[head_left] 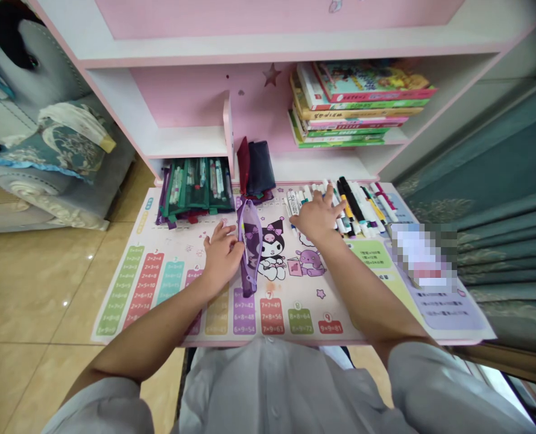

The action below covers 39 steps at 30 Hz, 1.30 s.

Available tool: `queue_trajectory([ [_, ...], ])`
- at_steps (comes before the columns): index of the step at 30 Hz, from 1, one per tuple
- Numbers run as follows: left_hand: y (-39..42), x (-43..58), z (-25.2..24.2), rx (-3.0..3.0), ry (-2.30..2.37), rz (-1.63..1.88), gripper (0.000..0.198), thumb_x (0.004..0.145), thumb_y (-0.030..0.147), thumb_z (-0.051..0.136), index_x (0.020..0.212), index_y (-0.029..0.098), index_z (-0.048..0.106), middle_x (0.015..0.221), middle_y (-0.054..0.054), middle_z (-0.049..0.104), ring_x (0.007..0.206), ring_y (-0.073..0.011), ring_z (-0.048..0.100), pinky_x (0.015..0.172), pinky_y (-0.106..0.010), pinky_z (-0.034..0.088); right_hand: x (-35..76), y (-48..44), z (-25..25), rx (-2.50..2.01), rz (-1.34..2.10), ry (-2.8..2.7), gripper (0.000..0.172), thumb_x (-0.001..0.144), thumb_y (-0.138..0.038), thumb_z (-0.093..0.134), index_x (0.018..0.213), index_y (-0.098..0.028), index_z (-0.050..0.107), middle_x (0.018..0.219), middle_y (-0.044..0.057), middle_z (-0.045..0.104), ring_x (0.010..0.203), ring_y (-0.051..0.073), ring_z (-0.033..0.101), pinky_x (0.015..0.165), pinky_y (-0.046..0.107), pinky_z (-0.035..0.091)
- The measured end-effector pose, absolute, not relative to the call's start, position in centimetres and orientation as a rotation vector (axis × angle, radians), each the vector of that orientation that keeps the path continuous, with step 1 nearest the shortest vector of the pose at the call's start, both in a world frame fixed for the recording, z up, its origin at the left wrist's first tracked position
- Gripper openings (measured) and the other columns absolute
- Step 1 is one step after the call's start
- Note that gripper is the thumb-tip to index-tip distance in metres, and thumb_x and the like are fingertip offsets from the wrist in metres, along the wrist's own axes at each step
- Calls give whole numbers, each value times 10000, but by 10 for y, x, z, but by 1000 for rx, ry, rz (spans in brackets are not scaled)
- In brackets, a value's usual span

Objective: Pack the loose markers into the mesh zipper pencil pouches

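My left hand [223, 256] pinches the left edge of a purple zip pencil pouch [255, 265], with its thumb at the rim and some fingers stretched out. The pouch lies lengthwise on the desk mat, its mouth gaping, and something small and yellowish shows inside. Over a spread of marker pens [353, 202] at the back right, my right hand [317, 214] has its fingers apart, touching or just above the pens. Whether a pen lies under the palm is hidden. Most pens are white; a thick black one stands out.
Filled green mesh pouches [195, 187] are stacked at the back left. Dark red and navy pouches [259, 166] lean beside the shelf divider [228, 132]. Books [353, 114] are piled on the shelf. A blurred phone-like object [424, 256] lies right on the printed mat [290, 307].
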<state>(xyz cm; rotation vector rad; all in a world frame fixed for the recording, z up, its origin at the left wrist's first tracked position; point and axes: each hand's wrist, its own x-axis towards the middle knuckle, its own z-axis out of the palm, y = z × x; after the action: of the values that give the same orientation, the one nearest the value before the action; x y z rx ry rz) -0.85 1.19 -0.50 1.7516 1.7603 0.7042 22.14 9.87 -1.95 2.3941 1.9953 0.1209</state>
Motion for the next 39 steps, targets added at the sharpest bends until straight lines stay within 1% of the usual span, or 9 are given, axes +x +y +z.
queue_trajectory([
  [6, 12, -8, -5, 1754, 1756, 700, 244, 813, 236, 482, 575, 206, 527, 1362, -43, 613, 1461, -307, 325, 1163, -657, 214, 221, 97, -11, 2443, 72, 2029, 428, 761, -384, 631, 1057, -93, 736, 1514, 195, 414, 1451, 464, 133, 1046, 755, 223],
  [9, 12, -9, -5, 1755, 1759, 705, 251, 813, 238, 484, 567, 204, 521, 1359, -39, 614, 1457, -309, 332, 1174, -649, 206, 216, 86, 8, 2530, 10, 2163, 320, 752, -355, 616, 911, -117, 759, 1515, 180, 424, 1451, 460, 163, 1046, 760, 227],
  [12, 12, -9, -6, 1760, 1754, 714, 240, 809, 238, 485, 573, 205, 514, 1359, -44, 616, 1458, -301, 334, 1177, -631, 213, 202, 67, 30, 2522, -264, 2372, 181, 718, -304, 634, 695, -153, 731, 1519, 142, 440, 1460, 452, 197, 1073, 742, 233],
  [14, 12, -9, -7, 1770, 1744, 723, 232, 809, 239, 480, 582, 206, 512, 1355, -55, 618, 1462, -294, 329, 1175, -625, 216, 189, 52, 39, 2455, -461, 2516, 148, 701, -279, 650, 605, -174, 691, 1516, 103, 461, 1471, 428, 218, 1095, 707, 255],
  [16, 12, -9, -8, 1781, 1740, 733, 224, 812, 242, 474, 595, 206, 516, 1348, -68, 621, 1463, -291, 328, 1172, -623, 219, 176, 39, 42, 2329, -582, 2615, 152, 696, -265, 663, 572, -176, 667, 1520, 106, 461, 1480, 408, 227, 1110, 688, 255],
  [20, 12, -10, -10, 1797, 1729, 749, 216, 813, 248, 473, 604, 205, 507, 1341, -72, 627, 1463, -293, 327, 1171, -618, 234, 156, 26, 37, 2155, -696, 2696, 160, 697, -252, 672, 558, -175, 661, 1507, 131, 475, 1496, 407, 199, 1106, 710, 222],
  [26, 8, -8, -11, 1834, 1679, 765, 212, 810, 230, 472, 602, 203, 505, 1342, -73, 626, 1463, -290, 331, 1178, -604, 241, 145, 32, 19, 2160, -730, 2627, 181, 745, -299, 661, 631, -166, 707, 1521, 166, 448, 1518, 385, 137, 1135, 692, 158],
  [32, 8, -7, -11, 1830, 1676, 732, 195, 812, 240, 478, 630, 202, 539, 1334, -92, 625, 1462, -301, 332, 1173, -619, 239, 142, 35, 9, 2153, -733, 2593, 207, 776, -332, 647, 728, -165, 759, 1509, 172, 460, 1504, 385, 176, 1138, 653, 190],
  [39, 8, -8, -9, 1841, 1691, 699, 191, 816, 238, 491, 647, 199, 570, 1345, -89, 618, 1465, -302, 325, 1168, -621, 237, 142, 35, 1, 2071, -760, 2597, 229, 781, -367, 652, 753, -171, 767, 1517, 165, 437, 1496, 413, 165, 1134, 690, 176],
])
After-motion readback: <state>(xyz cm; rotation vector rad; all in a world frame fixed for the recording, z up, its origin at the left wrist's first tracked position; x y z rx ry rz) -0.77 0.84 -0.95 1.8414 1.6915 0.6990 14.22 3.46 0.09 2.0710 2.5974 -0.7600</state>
